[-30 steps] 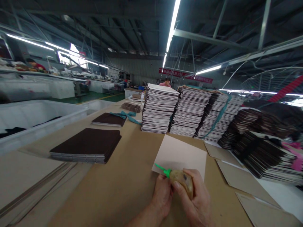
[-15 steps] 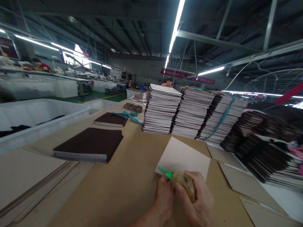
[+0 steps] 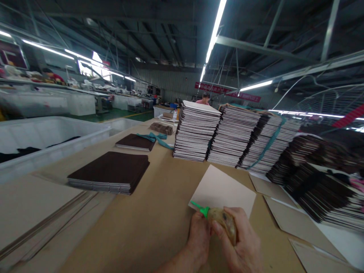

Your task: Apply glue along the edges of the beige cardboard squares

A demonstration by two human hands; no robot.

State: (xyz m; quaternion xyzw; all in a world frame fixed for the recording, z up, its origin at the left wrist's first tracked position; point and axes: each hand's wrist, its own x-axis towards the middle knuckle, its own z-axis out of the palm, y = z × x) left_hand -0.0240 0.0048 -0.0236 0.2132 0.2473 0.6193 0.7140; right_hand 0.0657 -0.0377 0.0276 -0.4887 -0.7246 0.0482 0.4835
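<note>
My right hand (image 3: 241,240) is wrapped round a stained, yellowish squeeze bottle (image 3: 223,220) with a green nozzle. The bottle lies tilted, its nozzle tip pointing left over the near left corner of a pale flat sheet (image 3: 224,189). Just below the nozzle, my left hand (image 3: 199,233) is closed at the sheet's near edge, with its fingers curled. What those fingers grip is hidden from view. The sheet rests on the brown tabletop (image 3: 159,201), partly covered by the bottle and my right hand.
Tall stacks of dark-and-white panels (image 3: 196,131) stand beyond the sheet. Dark panels (image 3: 109,170) lie in a low pile at left, near a teal strip (image 3: 156,137). Tan boards (image 3: 301,223) overlap at right. A white bin (image 3: 57,129) borders the table. Another person (image 3: 204,99) is behind the stacks.
The view has shifted slightly, so the table and stacks sit a little further right. Both hands and the bottle keep nearly the same place over the sheet.
</note>
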